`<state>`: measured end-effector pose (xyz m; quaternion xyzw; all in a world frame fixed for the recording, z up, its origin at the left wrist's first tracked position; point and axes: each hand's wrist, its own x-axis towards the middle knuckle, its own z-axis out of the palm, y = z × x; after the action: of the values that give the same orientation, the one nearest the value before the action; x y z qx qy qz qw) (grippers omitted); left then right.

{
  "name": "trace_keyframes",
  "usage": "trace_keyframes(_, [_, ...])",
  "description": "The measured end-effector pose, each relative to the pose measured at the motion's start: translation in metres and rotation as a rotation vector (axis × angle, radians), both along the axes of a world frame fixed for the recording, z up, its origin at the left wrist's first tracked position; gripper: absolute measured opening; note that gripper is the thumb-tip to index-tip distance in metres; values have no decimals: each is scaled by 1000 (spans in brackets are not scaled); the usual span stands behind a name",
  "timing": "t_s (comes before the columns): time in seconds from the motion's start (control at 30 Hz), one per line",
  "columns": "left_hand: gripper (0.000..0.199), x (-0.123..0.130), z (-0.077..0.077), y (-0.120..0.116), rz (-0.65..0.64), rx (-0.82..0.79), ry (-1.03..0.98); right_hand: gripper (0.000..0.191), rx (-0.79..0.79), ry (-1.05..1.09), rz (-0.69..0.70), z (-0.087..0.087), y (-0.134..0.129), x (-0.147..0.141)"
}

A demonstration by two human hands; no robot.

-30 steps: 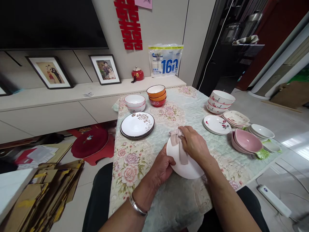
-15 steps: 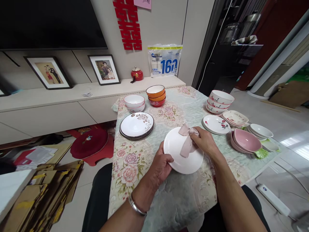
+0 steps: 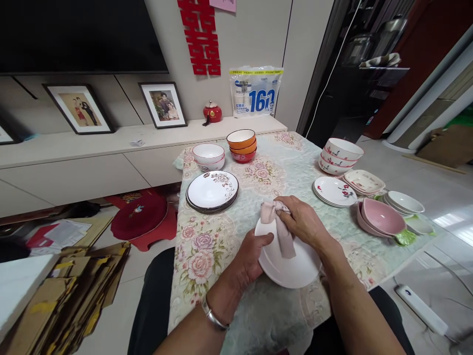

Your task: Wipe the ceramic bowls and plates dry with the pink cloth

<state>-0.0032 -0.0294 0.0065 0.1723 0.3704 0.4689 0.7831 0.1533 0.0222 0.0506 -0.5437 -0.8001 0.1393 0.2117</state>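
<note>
A plain white plate [image 3: 295, 268] is held over the near part of the table, tilted toward me. My left hand [image 3: 253, 254] grips its left rim, thumb on the upper face and fingers underneath. Bunched in my right hand [image 3: 301, 219] is a pale pink cloth [image 3: 283, 231], pressed at the plate's far edge, with one end hanging across its face. To the left sits a stack of dark-rimmed floral plates [image 3: 212, 190]. Right of my hands lie small flower-patterned plates [image 3: 334, 191] and pink bowls [image 3: 382, 217].
White red-rimmed bowls [image 3: 209, 155] and orange and red bowls [image 3: 242, 144] stand at the table's far side. White patterned bowls [image 3: 340, 155], a squarish dish [image 3: 364, 181] and small white bowls [image 3: 404, 202] line the right. A red stool [image 3: 140, 217] stands left of the floral tablecloth [image 3: 207, 261].
The plate has come nearer to me and slightly right. My right hand has drawn the cloth left to the plate's far rim, and the left thumb reaches further over its face.
</note>
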Motion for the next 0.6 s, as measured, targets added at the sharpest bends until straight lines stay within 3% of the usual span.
trace_keyframes(0.17, [41,0,0,2,146,-21,4,25,-132,47,-200,-10,14,25])
trace_keyframes(0.3, [47,-4,0,5,237,-19,-23,26,-244,139,-277,-20,22,36])
trace_keyframes(0.47, [53,-3,3,6,167,47,-102,27,-160,348,-353,-21,19,31])
trace_keyframes(0.6, [47,-5,3,5,41,118,-174,29,-54,400,-329,-15,13,30])
